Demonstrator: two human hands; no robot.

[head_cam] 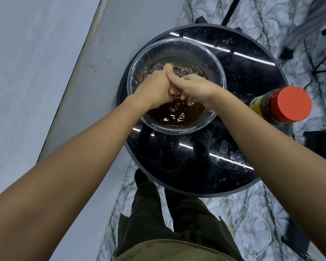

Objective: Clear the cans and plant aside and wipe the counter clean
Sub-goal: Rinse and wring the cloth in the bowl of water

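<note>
Over the glass bowl [177, 53], our left hand [154, 87] and right hand [194, 87] curl together; whether they hold anything, we cannot tell; we squeeze low, avoiding drips.

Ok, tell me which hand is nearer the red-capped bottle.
Right. The right hand is in the bowl on the side towards the red-capped bottle; the left hand is beyond it, farther off.

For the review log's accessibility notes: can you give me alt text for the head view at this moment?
Both hands, the left hand and right hand, meet over brown water in a clear bowl, fingers curled around something small that cannot be made out. The bowl sits on a round black table with wet smears, beside a red-capped bottle at the right edge.
</note>
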